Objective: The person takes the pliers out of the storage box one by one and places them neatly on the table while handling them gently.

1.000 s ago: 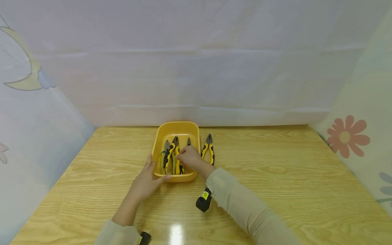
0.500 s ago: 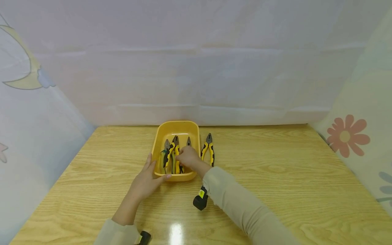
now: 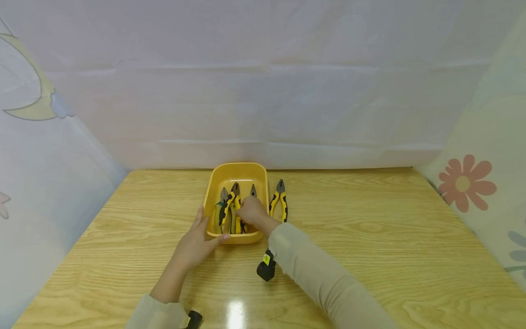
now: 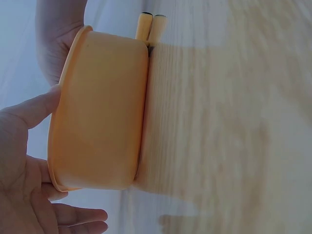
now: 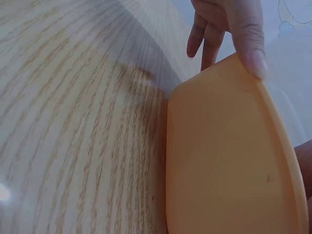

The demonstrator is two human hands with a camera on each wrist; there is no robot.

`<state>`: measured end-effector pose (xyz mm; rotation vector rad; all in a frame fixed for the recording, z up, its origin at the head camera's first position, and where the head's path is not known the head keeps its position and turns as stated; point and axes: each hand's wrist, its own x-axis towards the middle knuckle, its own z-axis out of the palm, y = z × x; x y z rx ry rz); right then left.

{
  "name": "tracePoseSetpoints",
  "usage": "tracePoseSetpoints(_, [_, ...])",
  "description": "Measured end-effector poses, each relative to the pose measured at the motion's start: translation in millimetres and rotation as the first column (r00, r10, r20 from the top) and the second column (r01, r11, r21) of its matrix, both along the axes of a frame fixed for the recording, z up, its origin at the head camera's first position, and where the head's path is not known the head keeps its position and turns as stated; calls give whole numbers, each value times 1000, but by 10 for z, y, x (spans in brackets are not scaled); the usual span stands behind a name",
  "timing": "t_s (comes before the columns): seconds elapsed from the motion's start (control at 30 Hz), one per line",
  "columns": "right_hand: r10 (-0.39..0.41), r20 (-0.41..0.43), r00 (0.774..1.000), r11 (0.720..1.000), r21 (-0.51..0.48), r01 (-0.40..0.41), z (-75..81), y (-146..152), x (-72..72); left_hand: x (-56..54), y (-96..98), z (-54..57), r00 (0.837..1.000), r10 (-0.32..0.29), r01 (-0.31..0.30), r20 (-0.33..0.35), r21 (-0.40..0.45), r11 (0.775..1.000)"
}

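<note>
Vs. a second ago, we see one small change: the right hand [image 3: 251, 211], its beige sleeve [image 3: 324, 281] and the black wrist unit [image 3: 266, 267] have drifted slightly left. The yellow tray [image 3: 242, 171] hasn't visibly moved on the wood-grain table [image 3: 370, 237], nor has the left hand [image 3: 195, 246]: thumb on near rim, other fingers spread and fairly straight around the near-left corner.

Right hand is down inside the tray's right half, over the long-nose pliers [image 3: 253, 192]. Its fingers are mostly hidden, so we can't tell how far they're bent or whether they grip a handle. Left of it in the tray: yellow-and-black pliers [image 3: 238, 205] overlapping green-handled pliers [image 3: 223, 195]. Combination pliers [image 3: 282, 195] lie on the table just right of the tray, near ends of the handles blocked by the right arm in the head view.

Long-nose pliers: only the nose shows clearly. Both wrist views give us mainly the tray's outer wall; contents hidden. Right wrist view catches just a sliver of right hand.
</note>
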<state>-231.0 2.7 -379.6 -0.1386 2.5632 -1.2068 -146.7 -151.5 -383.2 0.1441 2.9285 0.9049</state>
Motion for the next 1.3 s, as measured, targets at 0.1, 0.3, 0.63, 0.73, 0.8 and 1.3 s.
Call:
tracePoseSetpoints(0.1, [24,-29,999,999,30,-23,-4,-19,3,3,-2,5,1000,-1,1,-1,-2,1000])
tracePoseSetpoints(0.3, [89,-83,993,986,149,-76,21,-93,21,8,-1,13,1000,-1,1,-12,-17,1000])
tracePoseSetpoints(0.63, [235,-118,965,910,376,-176,52,-210,104,21,-11,0,1000,-4,4,-10,-26,1000])
tracePoseSetpoints(0.73, [250,-117,961,897,402,-185,62,-226,127,25,-8,6,1000,-2,1,-10,-23,1000])
tracePoseSetpoints(0.8, [252,-108,962,893,409,-188,67,-234,130,25,-8,12,1000,0,0,-9,-25,1000])
tracePoseSetpoints(1.3, [263,-165,951,879,448,-165,-4,-265,99,16,-20,5,1000,2,-3,-7,-41,999])
